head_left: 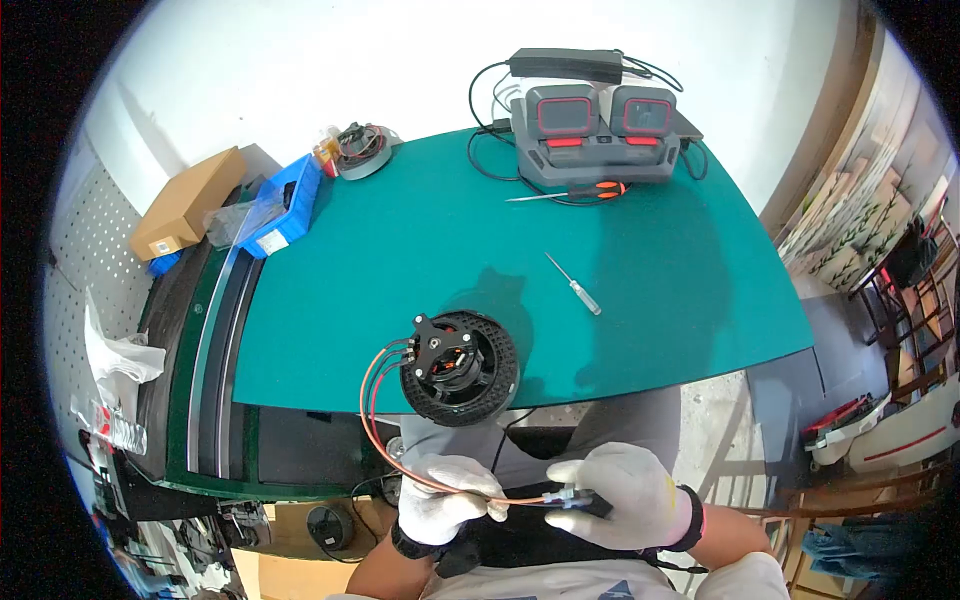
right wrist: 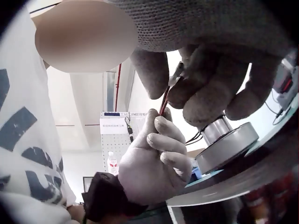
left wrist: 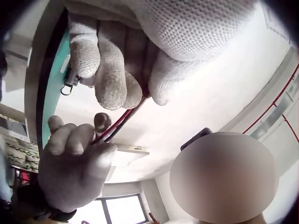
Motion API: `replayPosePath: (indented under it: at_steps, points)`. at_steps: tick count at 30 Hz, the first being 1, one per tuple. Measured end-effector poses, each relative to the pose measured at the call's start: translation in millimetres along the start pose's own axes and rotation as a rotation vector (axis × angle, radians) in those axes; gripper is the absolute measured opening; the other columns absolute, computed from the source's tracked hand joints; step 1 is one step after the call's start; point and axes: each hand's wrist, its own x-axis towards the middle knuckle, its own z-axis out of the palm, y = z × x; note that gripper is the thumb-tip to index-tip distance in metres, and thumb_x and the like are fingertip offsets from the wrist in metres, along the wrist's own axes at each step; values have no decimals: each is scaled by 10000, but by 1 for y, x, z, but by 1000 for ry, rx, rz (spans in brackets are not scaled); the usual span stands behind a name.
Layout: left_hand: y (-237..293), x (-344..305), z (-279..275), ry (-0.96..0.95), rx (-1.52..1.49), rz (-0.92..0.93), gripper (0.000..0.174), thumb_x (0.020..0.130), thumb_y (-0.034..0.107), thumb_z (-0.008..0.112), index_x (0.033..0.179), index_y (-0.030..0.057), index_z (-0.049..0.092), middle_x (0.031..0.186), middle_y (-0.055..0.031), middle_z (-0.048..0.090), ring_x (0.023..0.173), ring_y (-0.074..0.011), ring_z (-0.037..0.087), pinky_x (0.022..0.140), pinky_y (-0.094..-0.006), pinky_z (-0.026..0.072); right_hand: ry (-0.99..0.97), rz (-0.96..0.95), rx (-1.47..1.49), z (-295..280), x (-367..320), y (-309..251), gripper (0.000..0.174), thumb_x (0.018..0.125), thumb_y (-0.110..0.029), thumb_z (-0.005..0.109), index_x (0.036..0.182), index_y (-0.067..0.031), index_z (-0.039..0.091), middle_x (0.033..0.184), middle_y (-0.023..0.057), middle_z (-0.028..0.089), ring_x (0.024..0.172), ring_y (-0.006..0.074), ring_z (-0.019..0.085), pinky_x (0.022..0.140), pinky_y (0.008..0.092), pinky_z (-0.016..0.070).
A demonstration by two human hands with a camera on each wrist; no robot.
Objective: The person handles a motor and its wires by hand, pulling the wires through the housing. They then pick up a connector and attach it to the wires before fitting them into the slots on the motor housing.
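Both hands wear white knit gloves and are close together in front of the table edge, in the head view. My left hand (head_left: 440,498) pinches a run of thin cables (head_left: 377,420) between thumb and fingers. At the cables' end, my right hand (head_left: 632,497) holds a small pale connector (head_left: 566,497) between thumb and fingertips. In the right wrist view the connector (right wrist: 176,73) shows between the fingers, with dark red wires (right wrist: 164,101) leading to the left hand (right wrist: 152,170). Those cables run from a black wheel-shaped motor (head_left: 458,368) with a three-armed bracket, at the table's front edge.
On the green table (head_left: 420,240) lie a clear-handled screwdriver (head_left: 574,285) and an orange-and-black screwdriver (head_left: 580,192). Behind them stands a dual battery charger (head_left: 600,150). A blue bin (head_left: 285,215), a cardboard box (head_left: 188,200) and a grey motor part (head_left: 362,160) are at the back left.
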Motion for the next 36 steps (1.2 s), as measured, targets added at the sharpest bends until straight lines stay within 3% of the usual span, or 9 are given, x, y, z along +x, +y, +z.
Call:
replayPosePath:
  at_steps: [1,3,7,10,12,18,28,33,36]
  points:
    - [0,0,1,7,5,-1,224,946,137,790,1058,-54,762,862,-220,745,661,-339,728,611,-447,568,3,2,0,1,-1,2,329,860,-218,827,1130,-77,704,759,70,658,698,307,684,637,442,530]
    - [1,-1,2,13,14,-1,224,943,139,796,1054,-52,762,853,-216,743,654,-337,725,608,-446,567,48,-217,-159,4,0,7,333,851,-180,829,1143,-75,708,744,52,646,684,282,680,639,420,535]
    - [1,-2,2,54,32,-20,230,933,141,806,1045,-56,763,844,-213,742,640,-335,720,609,-446,568,48,-240,-149,5,-1,11,321,870,-189,819,1153,-85,709,749,44,655,681,272,683,630,411,538]
    - [2,-1,4,58,54,-17,234,929,141,810,1040,-59,763,839,-214,744,636,-336,719,606,-446,567,49,-154,-54,5,-3,11,320,884,-228,819,1151,-88,710,783,51,681,683,278,684,618,413,535]
    - [2,-1,4,67,47,-12,235,926,140,812,1039,-61,763,838,-216,745,636,-337,719,605,-446,567,-126,107,36,-1,-1,4,298,921,-258,796,1146,-85,705,832,90,708,717,311,698,632,424,545]
    - [-1,-2,1,38,95,-55,249,928,160,812,1042,-56,766,806,-230,738,632,-328,712,600,-427,565,-89,268,342,9,-12,13,251,964,-248,754,1138,-74,700,874,143,712,790,346,726,687,432,565]
    - [-3,-3,4,136,28,-44,249,933,168,804,1042,-53,768,825,-229,739,652,-319,715,588,-416,566,-104,226,256,-1,-9,7,221,956,-160,743,1155,-69,710,903,129,726,805,308,737,716,393,578]
    - [-4,-2,4,199,43,-48,254,950,176,782,1013,-70,760,821,-223,737,656,-302,717,589,-401,568,-127,354,463,-9,-11,6,299,953,-91,706,1249,-52,693,1025,89,782,932,210,780,835,342,612]
    - [-4,-2,-2,147,163,-76,270,958,177,768,983,-90,746,812,-215,734,652,-292,716,593,-391,572,-137,349,455,-11,-14,11,334,955,-62,685,1288,-53,675,1057,79,790,928,194,785,846,340,617]
